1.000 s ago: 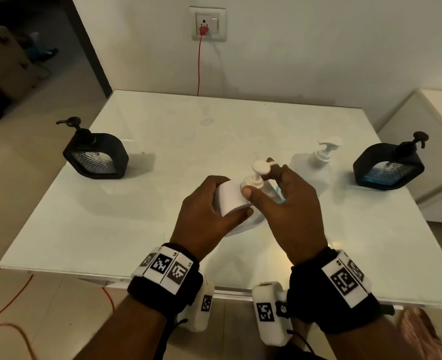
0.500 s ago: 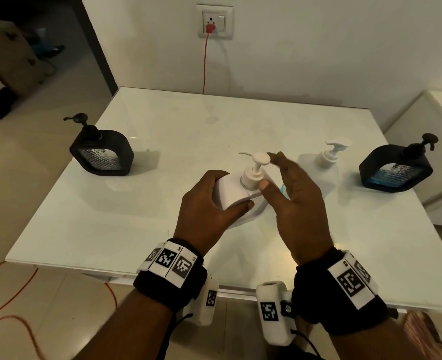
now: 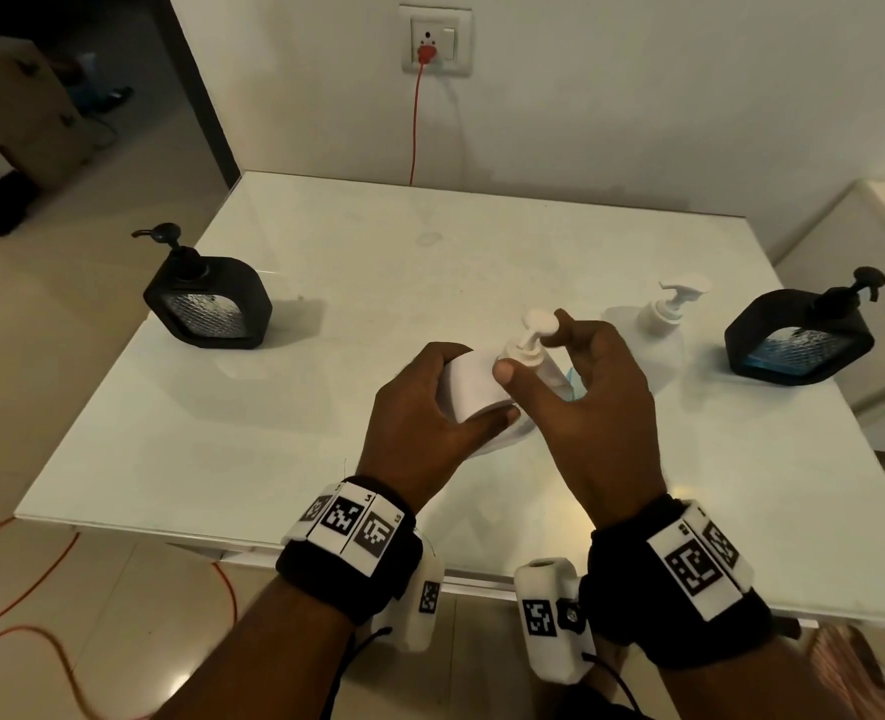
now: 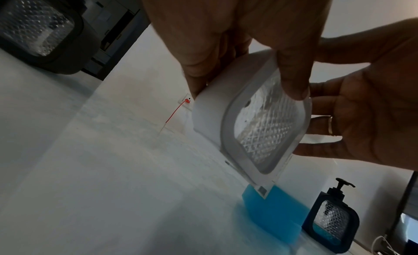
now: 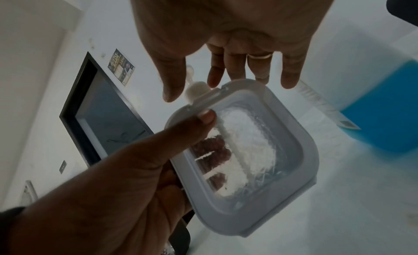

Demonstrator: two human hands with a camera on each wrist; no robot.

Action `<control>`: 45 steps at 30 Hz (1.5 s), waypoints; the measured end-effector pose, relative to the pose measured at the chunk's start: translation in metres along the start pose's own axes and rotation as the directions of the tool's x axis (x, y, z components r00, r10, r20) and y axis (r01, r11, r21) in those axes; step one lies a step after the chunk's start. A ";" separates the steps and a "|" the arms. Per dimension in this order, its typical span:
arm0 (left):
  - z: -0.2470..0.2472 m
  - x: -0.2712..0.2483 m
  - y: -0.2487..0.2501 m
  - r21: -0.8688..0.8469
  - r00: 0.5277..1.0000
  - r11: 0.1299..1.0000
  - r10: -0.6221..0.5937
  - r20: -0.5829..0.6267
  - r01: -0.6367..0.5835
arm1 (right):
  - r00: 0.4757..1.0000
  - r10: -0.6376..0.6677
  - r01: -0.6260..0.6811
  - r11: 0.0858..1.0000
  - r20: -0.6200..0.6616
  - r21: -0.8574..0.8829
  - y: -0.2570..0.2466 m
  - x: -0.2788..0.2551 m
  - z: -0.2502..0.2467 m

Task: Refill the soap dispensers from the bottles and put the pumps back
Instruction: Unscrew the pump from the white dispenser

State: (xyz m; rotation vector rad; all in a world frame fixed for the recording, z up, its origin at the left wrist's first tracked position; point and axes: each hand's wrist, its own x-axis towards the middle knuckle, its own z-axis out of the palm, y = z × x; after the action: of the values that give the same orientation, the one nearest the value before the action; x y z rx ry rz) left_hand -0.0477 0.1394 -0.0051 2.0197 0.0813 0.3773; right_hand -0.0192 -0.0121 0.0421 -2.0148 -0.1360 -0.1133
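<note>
- Gripping the white dispenser at mid-table, the left hand has its thumb on the near face and its fingers curled behind.
- The right hand curves over the pump: thumb by the collar, fingertips at the head; the wrist view shows the fingers loosely spread, and firm contact cannot be told.
- The dispenser's window shows white contents.
- A bottle holding blue liquid stands just right of the hands, on the table.
- Black dispensers stand at the left and right edges, pumps fitted; the right one shows blue at the bottom.
</note>
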 end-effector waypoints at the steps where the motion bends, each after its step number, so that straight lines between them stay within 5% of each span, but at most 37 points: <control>1: 0.001 0.000 0.000 0.004 1.000 1.000 0.006 0.007 -0.006 | 1.000 0.013 -0.013 1.000 -0.007 -0.025 0.001 0.001 0.000; 7: 0.001 0.001 -0.002 0.005 1.000 1.000 -0.024 0.014 0.024 | 0.997 -0.004 -0.001 0.998 0.082 0.061 0.002 0.004 -0.005; 14: 0.003 0.000 -0.001 -0.007 1.000 1.000 -0.001 0.018 0.001 | 1.000 -0.011 0.011 1.000 0.011 -0.007 0.004 0.004 -0.003; 19: 0.002 0.001 -0.002 -0.004 1.000 1.000 -0.010 0.011 0.010 | 0.999 0.006 -0.012 0.986 0.035 0.163 0.005 0.004 -0.004; 37: 0.000 0.002 -0.003 0.055 1.000 0.998 -0.003 0.011 0.002 | 0.999 -0.046 0.044 0.996 -0.018 -0.082 0.004 0.004 -0.001; 45: -0.003 0.005 -0.010 0.097 1.000 0.995 -0.004 -0.011 0.006 | 0.999 -0.049 0.048 0.996 -0.001 0.077 0.004 0.005 -0.002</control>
State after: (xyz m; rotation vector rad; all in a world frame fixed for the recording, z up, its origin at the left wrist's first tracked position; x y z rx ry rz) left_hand -0.0431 0.1477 -0.0119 2.1126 0.1132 0.3877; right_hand -0.0141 -0.0153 0.0400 -1.9348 -0.1870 -0.1363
